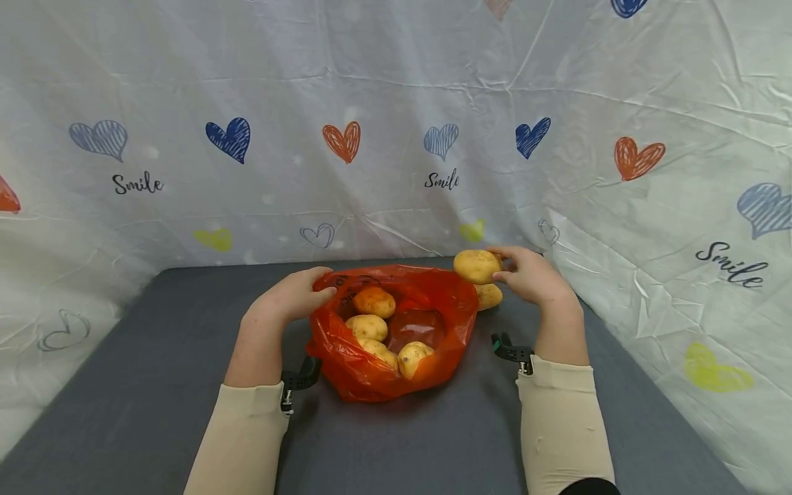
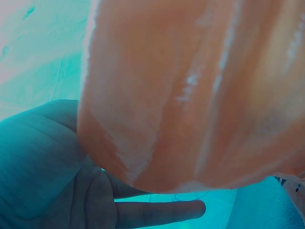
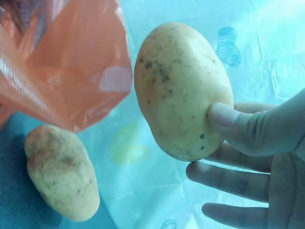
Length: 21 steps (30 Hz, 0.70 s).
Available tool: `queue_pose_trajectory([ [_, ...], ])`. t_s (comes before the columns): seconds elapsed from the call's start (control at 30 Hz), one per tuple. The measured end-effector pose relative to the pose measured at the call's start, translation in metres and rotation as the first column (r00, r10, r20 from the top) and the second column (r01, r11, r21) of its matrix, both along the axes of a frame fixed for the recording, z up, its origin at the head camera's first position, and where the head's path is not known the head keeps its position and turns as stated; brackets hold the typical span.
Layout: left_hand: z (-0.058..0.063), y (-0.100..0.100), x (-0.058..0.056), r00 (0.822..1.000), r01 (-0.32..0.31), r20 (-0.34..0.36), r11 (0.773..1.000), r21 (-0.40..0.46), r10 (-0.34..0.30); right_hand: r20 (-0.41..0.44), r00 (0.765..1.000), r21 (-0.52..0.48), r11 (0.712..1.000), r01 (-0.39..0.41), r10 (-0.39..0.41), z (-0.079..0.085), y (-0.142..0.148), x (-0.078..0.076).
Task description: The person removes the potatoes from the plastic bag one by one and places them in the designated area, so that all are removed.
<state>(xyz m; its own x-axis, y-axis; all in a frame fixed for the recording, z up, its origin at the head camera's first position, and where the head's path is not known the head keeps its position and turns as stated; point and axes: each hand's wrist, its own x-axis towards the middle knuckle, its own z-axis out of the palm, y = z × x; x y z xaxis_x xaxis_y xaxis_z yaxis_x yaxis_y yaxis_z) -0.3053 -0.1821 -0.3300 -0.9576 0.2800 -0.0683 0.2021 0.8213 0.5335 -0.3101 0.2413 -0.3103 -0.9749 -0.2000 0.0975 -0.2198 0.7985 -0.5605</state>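
A red plastic bag (image 1: 346,375) stands wide-mouthed on the dark table, with several potatoes (image 1: 370,327) inside. My left hand (image 1: 291,292) grips the bag's rim on its left side, between thumb and fingers; in the left wrist view the bag (image 2: 152,95) covers part of that hand. My right hand (image 1: 532,275) pinches a potato (image 3: 183,90) between thumb and fingers, raised by the bag's far right rim. Below it, another potato (image 3: 62,171) lies on the table against the outside of the bag, partly hidden in the head view.
The dark table (image 1: 155,371) runs back to a white sheet (image 1: 383,62) printed with hearts and "Smile", which also hangs along both sides. A black wrist mount (image 1: 300,378) sits at the left cuff, near the bag; another mount (image 1: 513,349) is at the right cuff.
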Motion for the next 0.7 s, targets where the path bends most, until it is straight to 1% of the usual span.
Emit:
queue_pose_trajectory([
  [0.1,0.0,0.0,0.0,1.0,0.0,0.002,1.0,0.001,0.0,-0.012,1.0,-0.008,1.0,0.017,-0.017,-0.003,0.006,-0.002],
  [0.27,0.0,0.001,-0.001,1.0,0.006,-0.001,1.0,-0.002,-0.006,-0.031,0.998,-0.024,0.998,0.052,-0.053,-0.013,0.021,-0.008],
  [0.5,0.0,0.002,0.0,1.0,-0.004,0.009,1.0,0.004,0.004,0.002,0.994,-0.011,0.994,0.11,-0.11,-0.023,0.042,-0.011],
  [0.7,0.001,0.0,0.0,1.0,-0.006,0.011,1.0,0.009,0.006,0.028,0.989,-0.017,0.989,0.147,-0.146,-0.03,0.052,-0.012],
])
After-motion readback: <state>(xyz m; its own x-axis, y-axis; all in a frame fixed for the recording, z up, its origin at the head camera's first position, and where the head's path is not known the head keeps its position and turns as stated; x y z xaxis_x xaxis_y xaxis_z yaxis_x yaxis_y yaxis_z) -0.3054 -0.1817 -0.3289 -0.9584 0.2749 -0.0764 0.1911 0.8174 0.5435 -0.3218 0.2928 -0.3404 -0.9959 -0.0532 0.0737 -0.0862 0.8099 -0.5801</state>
